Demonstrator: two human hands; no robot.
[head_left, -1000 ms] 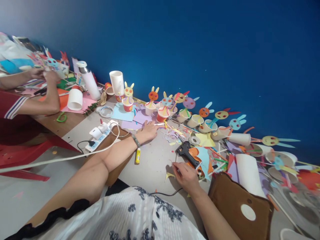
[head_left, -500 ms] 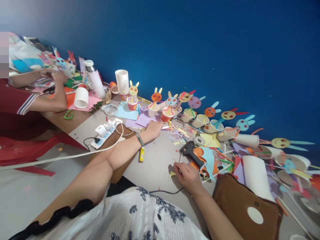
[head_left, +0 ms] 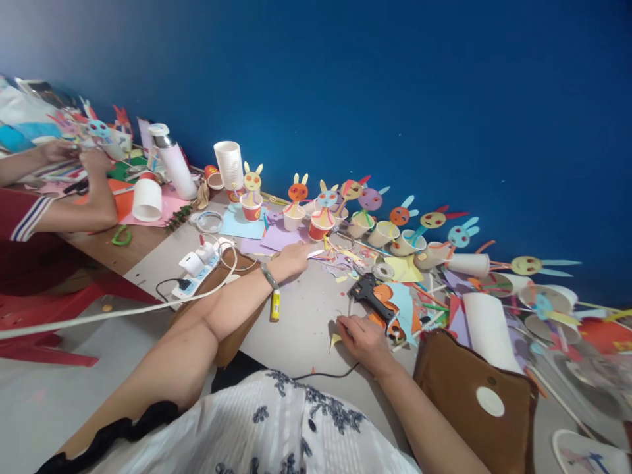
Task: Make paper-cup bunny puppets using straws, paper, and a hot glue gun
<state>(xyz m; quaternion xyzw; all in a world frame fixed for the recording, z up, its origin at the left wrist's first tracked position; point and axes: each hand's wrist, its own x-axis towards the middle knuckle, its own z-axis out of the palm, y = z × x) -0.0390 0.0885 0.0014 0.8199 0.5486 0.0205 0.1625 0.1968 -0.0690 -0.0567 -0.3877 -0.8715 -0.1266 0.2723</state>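
My left hand (head_left: 295, 260) reaches across the table, fingers closed, beside purple paper (head_left: 284, 238). A slim white stick-like object (head_left: 316, 253) sticks out at its fingertips. Just beyond stands a red paper cup (head_left: 322, 226) with a blue rabbit-faced figure (head_left: 327, 198) in it. My right hand (head_left: 364, 341) rests on the table nearer to me, fingers curled with the tips together; what they hold, if anything, is too small to make out. Near its fingertips lies a yellow paper scrap (head_left: 335, 341). A black glue gun (head_left: 371, 295) lies just beyond this hand.
Paper cups with rabbit figures line the blue wall. A yellow glue stick or battery-like tube (head_left: 275, 306) lies near my left wrist. A power strip (head_left: 197, 275) with a white cable stands left, a brown bag (head_left: 474, 395) right. Another person's arm (head_left: 93, 201) works at far left.
The view has turned slightly right, so everything sits further left. The white object shows more clearly at my left fingertips. Both hands stay in nearly the same places on the table.
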